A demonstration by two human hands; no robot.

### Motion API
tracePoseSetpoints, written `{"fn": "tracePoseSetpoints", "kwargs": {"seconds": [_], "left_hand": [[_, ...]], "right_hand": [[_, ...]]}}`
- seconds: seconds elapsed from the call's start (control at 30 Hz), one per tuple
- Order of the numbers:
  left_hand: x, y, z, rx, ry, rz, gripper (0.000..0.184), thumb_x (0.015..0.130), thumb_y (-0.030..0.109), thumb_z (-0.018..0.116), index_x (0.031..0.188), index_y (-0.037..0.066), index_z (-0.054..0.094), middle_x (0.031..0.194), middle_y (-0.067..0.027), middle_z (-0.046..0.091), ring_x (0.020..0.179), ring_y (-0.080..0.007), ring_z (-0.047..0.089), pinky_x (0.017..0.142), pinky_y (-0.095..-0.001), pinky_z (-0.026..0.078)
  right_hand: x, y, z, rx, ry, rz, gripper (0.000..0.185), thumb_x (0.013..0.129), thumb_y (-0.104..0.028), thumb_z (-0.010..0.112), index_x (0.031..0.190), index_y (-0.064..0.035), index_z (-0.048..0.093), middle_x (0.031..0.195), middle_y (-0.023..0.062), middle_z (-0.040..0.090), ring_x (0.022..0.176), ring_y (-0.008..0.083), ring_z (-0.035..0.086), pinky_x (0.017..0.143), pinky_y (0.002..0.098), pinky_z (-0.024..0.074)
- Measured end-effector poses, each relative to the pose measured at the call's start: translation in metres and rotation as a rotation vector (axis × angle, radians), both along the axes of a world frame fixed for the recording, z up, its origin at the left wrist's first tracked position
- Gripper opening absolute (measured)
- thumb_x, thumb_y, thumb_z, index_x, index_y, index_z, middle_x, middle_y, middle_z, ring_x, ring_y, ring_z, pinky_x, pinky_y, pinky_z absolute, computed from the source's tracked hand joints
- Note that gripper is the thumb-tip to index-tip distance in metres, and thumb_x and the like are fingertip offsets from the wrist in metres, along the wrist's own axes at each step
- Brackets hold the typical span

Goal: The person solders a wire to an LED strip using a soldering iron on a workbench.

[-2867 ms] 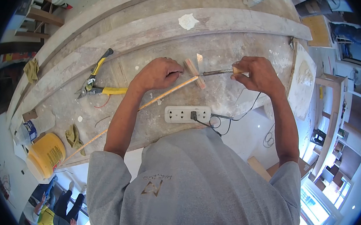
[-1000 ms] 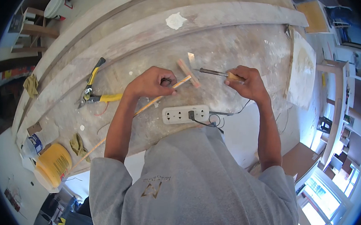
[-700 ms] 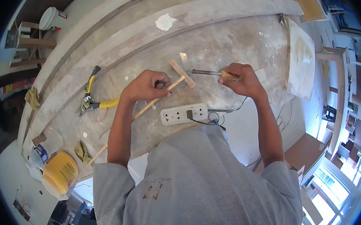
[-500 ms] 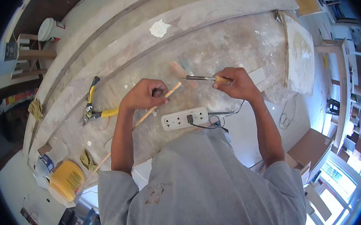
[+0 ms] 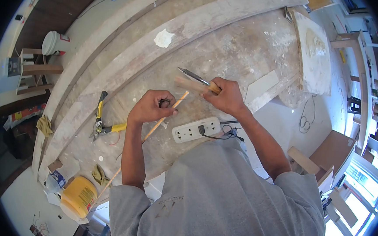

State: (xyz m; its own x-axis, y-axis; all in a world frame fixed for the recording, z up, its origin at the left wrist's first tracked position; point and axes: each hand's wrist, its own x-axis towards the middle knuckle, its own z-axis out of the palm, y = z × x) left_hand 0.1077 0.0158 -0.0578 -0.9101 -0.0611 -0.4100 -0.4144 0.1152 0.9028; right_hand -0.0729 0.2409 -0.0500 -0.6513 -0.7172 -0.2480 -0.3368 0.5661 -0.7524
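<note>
My right hand (image 5: 229, 97) is closed around the wooden handle of a soldering iron (image 5: 195, 76). Its metal tip points up and to the left, beyond the end of a long thin orange-tan strip (image 5: 154, 127) and apart from it. My left hand (image 5: 151, 107) pinches that strip near its upper end, and a dark bit, unclear in kind, shows within the curled fingers. The strip runs down past my left forearm toward the yellow tub. A blurred tan block (image 5: 188, 83) lies under the iron. Below the hands sits a white power strip (image 5: 195, 130) with a black plug in it.
Yellow-handled snips (image 5: 97, 125) lie left of my left hand. A yellow tub (image 5: 78, 196), a plastic bottle (image 5: 55, 181) and a cloth (image 5: 100, 175) stand at the lower left. Long curved boards (image 5: 159, 39) cross the far side. A flat pale piece (image 5: 262, 84) lies at right.
My right hand has moved left and toward me, tilting the iron from level to tip-up, away from the strip's end. My left hand still pinches the strip. The whole view has shifted slightly.
</note>
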Motion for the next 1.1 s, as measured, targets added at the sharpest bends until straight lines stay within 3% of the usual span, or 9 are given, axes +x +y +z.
{"fn": "tracePoseSetpoints", "kwargs": {"seconds": [0.23,0.67,0.73,0.77,0.83,0.87,0.93,1.1], "left_hand": [[0.0,-0.001,0.001,-0.003,0.027,-0.014,0.017,0.08,0.007,0.084,0.087,0.002,0.069,0.065,0.0089,0.044,0.061,-0.0044,0.038,0.055,-0.0276,0.031],[0.0,-0.002,-0.007,0.05,0.024,-0.018,0.019,0.081,0.006,0.086,0.093,0.002,0.072,0.067,0.0101,0.045,0.063,-0.0032,0.038,0.056,-0.0258,0.032],[-0.002,-0.001,-0.005,0.026,0.068,-0.025,0.019,0.081,0.006,0.086,0.093,0.003,0.072,0.067,0.0101,0.045,0.063,-0.0033,0.038,0.056,-0.0259,0.032],[-0.002,-0.001,-0.004,0.026,0.067,-0.023,0.019,0.081,0.006,0.086,0.093,0.003,0.072,0.067,0.0101,0.045,0.063,-0.0033,0.038,0.056,-0.0259,0.032],[-0.004,-0.001,-0.003,0.011,0.047,-0.028,0.02,0.081,0.007,0.087,0.092,0.003,0.072,0.068,0.0102,0.046,0.064,-0.0035,0.038,0.056,-0.0258,0.032],[-0.004,-0.001,-0.004,0.011,0.047,-0.028,0.02,0.081,0.007,0.087,0.092,0.003,0.072,0.068,0.0102,0.046,0.064,-0.0035,0.038,0.056,-0.0258,0.032],[-0.004,-0.001,-0.009,-0.004,0.06,-0.029,0.02,0.081,0.008,0.087,0.093,0.003,0.072,0.068,0.0102,0.046,0.064,-0.0037,0.039,0.057,-0.0258,0.032],[-0.004,-0.001,-0.007,0.064,0.006,-0.021,0.02,0.082,0.008,0.087,0.095,0.003,0.072,0.068,0.0101,0.047,0.064,-0.0034,0.039,0.057,-0.0259,0.032]], "right_hand": [[0.026,0.002,-0.005,-0.045,-0.009,-0.032,0.035,0.076,-0.025,0.088,0.089,-0.0017,0.066,0.077,0.0171,0.07,0.069,0.0322,0.07,0.065,0.04,0.0544],[0.028,0.002,-0.006,-0.015,-0.025,-0.012,0.04,0.074,-0.028,0.091,0.089,-0.0013,0.065,0.077,0.0171,0.07,0.069,0.0318,0.07,0.066,0.0404,0.0541],[0.029,0.002,-0.011,-0.096,0.014,-0.035,0.041,0.073,-0.03,0.093,0.084,-0.002,0.065,0.067,0.0086,0.062,0.059,0.0159,0.055,0.058,0.0351,0.0479],[0.029,0.002,-0.009,-0.095,0.012,-0.034,0.041,0.073,-0.03,0.093,0.084,-0.002,0.065,0.067,0.0086,0.062,0.059,0.0159,0.055,0.058,0.0351,0.0479],[0.029,0.001,-0.002,-0.021,-0.006,-0.01,0.04,0.075,-0.028,0.091,0.088,-0.0016,0.064,0.078,0.0162,0.07,0.069,0.0307,0.07,0.065,0.0402,0.0537],[0.029,0.002,-0.005,-0.021,-0.006,-0.01,0.04,0.075,-0.028,0.091,0.088,-0.0016,0.064,0.078,0.0162,0.07,0.069,0.0307,0.07,0.065,0.0402,0.0537],[0.031,0.003,-0.013,-0.097,0.033,-0.047,0.042,0.073,-0.03,0.093,0.084,-0.0019,0.065,0.067,0.008,0.062,0.059,0.0167,0.056,0.058,0.0349,0.048],[0.031,0.003,-0.011,-0.082,-0.001,-0.051,0.042,0.072,-0.031,0.094,0.084,-0.0022,0.066,0.067,0.0073,0.063,0.06,0.016,0.058,0.059,0.0348,0.0483]]}}
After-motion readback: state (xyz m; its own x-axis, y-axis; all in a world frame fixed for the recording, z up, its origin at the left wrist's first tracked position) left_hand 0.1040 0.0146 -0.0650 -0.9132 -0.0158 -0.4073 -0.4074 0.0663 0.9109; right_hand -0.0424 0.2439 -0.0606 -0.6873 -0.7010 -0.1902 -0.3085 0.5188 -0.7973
